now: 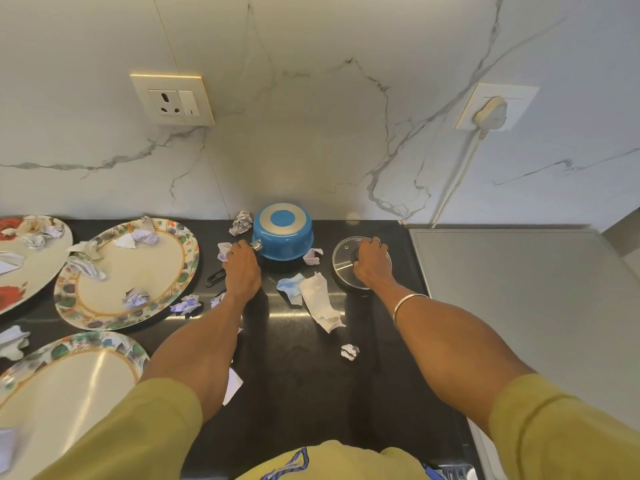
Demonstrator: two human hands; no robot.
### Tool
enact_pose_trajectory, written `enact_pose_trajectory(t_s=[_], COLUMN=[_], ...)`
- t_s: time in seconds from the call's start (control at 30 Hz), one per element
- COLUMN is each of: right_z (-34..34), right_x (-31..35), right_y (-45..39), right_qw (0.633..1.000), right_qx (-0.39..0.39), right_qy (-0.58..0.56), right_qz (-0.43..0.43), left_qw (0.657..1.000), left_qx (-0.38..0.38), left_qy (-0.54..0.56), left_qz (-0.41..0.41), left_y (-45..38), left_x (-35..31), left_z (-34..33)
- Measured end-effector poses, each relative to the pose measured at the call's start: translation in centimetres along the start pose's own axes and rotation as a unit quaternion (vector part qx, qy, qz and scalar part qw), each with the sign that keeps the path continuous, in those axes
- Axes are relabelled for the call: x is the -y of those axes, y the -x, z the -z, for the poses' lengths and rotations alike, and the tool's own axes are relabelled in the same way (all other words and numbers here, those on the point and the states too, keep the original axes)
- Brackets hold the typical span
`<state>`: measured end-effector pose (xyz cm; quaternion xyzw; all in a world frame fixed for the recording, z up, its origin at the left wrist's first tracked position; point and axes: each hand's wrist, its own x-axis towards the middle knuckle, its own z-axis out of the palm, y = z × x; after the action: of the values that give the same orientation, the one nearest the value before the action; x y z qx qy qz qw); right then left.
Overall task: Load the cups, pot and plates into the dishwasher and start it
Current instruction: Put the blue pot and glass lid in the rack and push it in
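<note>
Pot [283,233], blue, upturned, handle gripped by left hand [242,265]; right hand [372,263] grips glass lid [346,268] knob at 3 o'clock. Crumpled papers [242,223] surround; littered plates [128,271] at 9. No legible writing.

The black counter [304,393] offers its widest bare stretch in the near middle, between the 2 forearms, broken only by 1 small paper ball [349,351]. Farther in, a white tissue [320,301] and a blue scrap [289,285] lie across the lane between the hands. The upturned blue pot [283,232] stands against the marble wall [311,133], with crumpled paper [241,222] just beside it, leaving no gap behind. On the left, 3 large plates [131,275] strewn with paper fill the counter almost to its edge. On the right, the glass lid [341,261] sits near the steel surface [519,306], which lies open and flat.
</note>
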<state>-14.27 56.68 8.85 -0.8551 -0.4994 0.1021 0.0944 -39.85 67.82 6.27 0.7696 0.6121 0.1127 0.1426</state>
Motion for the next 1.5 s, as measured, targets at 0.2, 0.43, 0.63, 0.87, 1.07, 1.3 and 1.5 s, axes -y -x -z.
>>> enact_pose_trajectory(t_s=[0.2, 0.43, 0.63, 0.87, 1.07, 1.3, 1.5], right_z=[1.7, 3.2, 3.8, 3.6, 4.4, 4.0, 3.1], right_x=[0.1, 0.7, 0.8, -0.1, -1.8, -5.3, -6.3], right_y=[1.2, 3.8, 7.0, 11.7, 16.3, 23.6, 30.6], right_qw=[1.0, 0.998, 0.998, 0.997, 0.997, 0.997, 0.998], right_qx=[-0.025, -0.061, -0.067, -0.068, -0.074, -0.061, -0.046], right_qy=[0.006, 0.005, 0.014, 0.012, 0.013, 0.032, 0.023], right_qz=[0.006, 0.005, -0.011, -0.015, 0.006, 0.026, 0.046], left_qw=[0.999, 0.997, 0.996, 0.996, 0.995, 0.995, 0.997], left_qx=[-0.017, -0.043, -0.035, -0.037, -0.077, -0.097, -0.073], left_qy=[0.032, 0.029, 0.047, 0.044, 0.009, 0.011, 0.028], left_qz=[-0.003, -0.059, -0.072, -0.067, -0.06, -0.026, -0.003], left_y=[1.8, 3.6, 6.1, 11.5, 17.3, 27.5, 36.4], left_x=[-0.9, -0.9, -1.3, -1.7, -2.5, -3.1, -1.7], left_z=[1.4, 3.1, 3.7, 4.2, 4.3, 3.0, 2.4])
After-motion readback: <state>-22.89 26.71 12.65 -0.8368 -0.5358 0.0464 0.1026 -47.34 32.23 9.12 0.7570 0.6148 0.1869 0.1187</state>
